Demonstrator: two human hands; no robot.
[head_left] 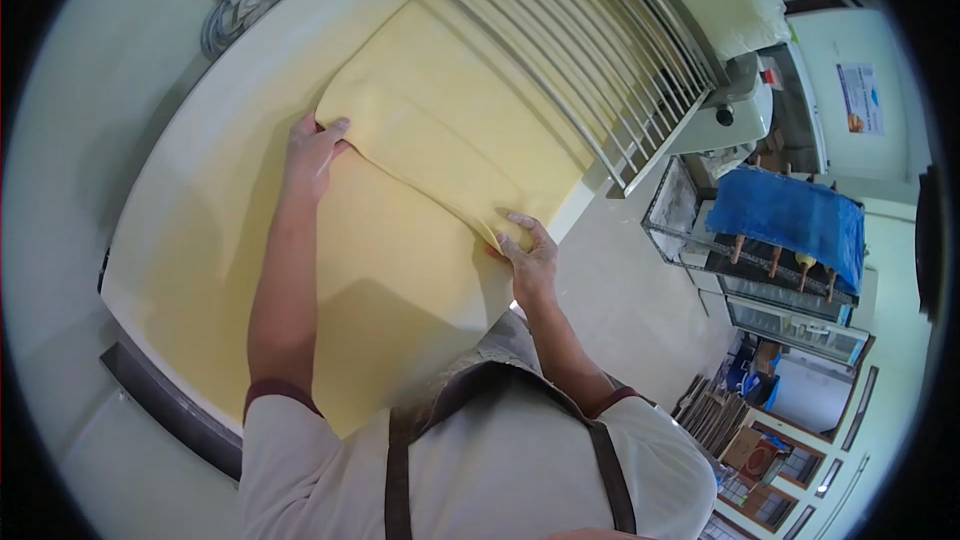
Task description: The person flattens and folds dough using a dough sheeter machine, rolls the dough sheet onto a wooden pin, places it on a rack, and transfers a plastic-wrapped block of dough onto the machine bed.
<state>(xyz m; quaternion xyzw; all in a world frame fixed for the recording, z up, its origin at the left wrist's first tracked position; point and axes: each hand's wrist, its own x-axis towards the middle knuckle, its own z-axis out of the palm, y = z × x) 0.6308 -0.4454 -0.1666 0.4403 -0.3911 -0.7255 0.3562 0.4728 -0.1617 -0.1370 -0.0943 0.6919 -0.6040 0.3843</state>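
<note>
From where I stand, the broad, smooth, pale-yellow sheet of dough (440, 125) lies directly ahead of both hands on the white tabletop (205, 130), its long axis running away beneath the silver metal-barred guard (668, 143). Its near edge slants between them, the right hand (535, 262) closer to the body. The left hand (311, 153) pinches one corner; the right, fingers partly spread, grips the other end.
</note>
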